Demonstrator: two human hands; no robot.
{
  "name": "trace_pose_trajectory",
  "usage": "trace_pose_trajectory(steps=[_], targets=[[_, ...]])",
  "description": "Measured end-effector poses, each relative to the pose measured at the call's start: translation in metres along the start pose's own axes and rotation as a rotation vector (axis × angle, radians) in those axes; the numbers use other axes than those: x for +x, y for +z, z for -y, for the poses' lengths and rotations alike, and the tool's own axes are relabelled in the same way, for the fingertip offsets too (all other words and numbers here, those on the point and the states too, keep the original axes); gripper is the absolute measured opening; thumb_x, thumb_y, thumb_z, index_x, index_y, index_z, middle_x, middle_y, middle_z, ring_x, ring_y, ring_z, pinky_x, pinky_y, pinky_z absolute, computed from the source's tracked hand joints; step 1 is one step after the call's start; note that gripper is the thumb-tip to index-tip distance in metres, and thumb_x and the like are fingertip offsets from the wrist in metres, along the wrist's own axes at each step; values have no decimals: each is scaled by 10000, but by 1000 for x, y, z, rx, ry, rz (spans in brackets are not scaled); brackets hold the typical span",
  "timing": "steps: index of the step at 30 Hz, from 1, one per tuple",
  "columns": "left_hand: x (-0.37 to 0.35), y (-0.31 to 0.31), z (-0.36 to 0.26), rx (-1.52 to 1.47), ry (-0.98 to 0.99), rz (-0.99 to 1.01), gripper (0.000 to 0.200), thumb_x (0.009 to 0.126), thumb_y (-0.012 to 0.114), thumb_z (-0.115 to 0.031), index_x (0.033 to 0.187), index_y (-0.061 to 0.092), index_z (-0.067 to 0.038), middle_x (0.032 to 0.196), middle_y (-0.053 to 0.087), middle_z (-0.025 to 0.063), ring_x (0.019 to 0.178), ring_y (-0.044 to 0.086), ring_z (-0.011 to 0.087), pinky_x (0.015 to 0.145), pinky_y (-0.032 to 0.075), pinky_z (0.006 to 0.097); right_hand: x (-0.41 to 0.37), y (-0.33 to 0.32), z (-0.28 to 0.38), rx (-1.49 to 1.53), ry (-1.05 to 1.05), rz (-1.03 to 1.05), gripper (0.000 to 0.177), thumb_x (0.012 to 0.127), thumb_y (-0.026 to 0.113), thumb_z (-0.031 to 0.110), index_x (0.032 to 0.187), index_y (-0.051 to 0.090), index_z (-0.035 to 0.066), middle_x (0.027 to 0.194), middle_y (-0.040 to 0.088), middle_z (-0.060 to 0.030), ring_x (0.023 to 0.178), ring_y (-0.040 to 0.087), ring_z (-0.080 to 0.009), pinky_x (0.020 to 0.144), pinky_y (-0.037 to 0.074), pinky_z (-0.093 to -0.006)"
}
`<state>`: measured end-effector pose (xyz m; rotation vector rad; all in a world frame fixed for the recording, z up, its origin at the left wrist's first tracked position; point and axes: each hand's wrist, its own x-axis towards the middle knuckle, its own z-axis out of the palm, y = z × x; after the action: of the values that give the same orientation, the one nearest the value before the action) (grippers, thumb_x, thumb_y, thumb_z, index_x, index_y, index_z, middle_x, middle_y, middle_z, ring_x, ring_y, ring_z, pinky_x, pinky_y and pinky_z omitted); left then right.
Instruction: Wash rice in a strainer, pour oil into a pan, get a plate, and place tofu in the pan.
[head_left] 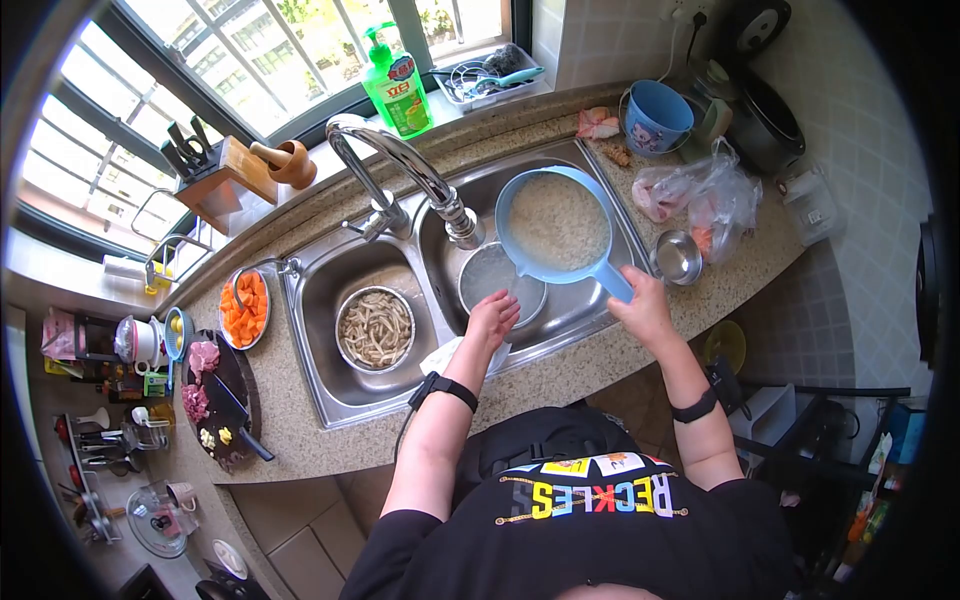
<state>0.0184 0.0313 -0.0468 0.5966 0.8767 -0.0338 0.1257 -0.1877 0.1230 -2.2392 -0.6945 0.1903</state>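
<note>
On the counter, a bowl [264, 330] holds orange chunks [245, 312]. In the left basin [318, 288], a metal bowl [375, 369] contains pale strips [372, 328]. My left hand [493, 318] is empty, fingers loosely extended. Over the right basin [572, 310], a blue long-handled bowl [606, 272] of pale grains [558, 222] lies diagonally, handle pointing rightward and towards me, gripped in my right hand [643, 308].

Satin-finished metal sink [320, 290] set in a stone-like worktop [340, 450], glossy chromed tap [462, 222] mounted behind the sink, smooth plastic bowl [560, 276] held over the sink, shiny plastic bottle [398, 95] and smooth wooden mortar [293, 168] placed behind the sink, crinkled plastic bag [725, 200] laid right of the sink
</note>
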Motion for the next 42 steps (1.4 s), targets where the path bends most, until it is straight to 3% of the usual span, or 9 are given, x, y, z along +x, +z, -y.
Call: trace_pose_trajectory(steps=[42], targets=[[1, -3, 5, 27, -18, -4, 424, 875, 479, -91, 1280, 369, -28, 1206, 479, 188, 1100, 497, 315, 888, 446, 372, 10, -5, 0, -98, -22, -41, 175, 621, 606, 146, 761, 545, 60, 633, 563, -151, 608, 571, -339, 534, 435, -393]])
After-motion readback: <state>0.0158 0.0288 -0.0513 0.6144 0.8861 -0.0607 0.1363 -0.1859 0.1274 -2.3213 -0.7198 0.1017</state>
